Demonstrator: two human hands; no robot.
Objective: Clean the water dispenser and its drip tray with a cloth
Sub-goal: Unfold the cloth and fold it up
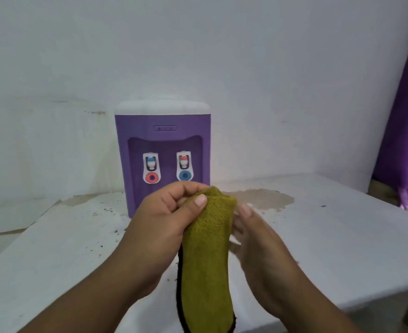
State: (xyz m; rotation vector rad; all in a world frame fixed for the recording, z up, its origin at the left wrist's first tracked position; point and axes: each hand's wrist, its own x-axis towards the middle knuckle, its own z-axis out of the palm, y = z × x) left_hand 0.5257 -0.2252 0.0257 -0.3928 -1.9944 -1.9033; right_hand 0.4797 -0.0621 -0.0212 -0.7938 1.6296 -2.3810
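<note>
Fingers [186, 188] and thumb of the left hand [159, 217] curl round the top end of the olive cloth [207, 260], pinching it so the rest hangs long and loose toward the camera. The right hand [258, 236] is blurred, its fingers fairly straight against the cloth's side and holding nothing, probably there to bunch it into a pad. The water dispenser [162, 138], purple with 2 taps [151, 162], stands untouched at the back of the stained white table [318, 224]; its drip tray is hidden behind the hands. Wiping looks not yet begun.
</note>
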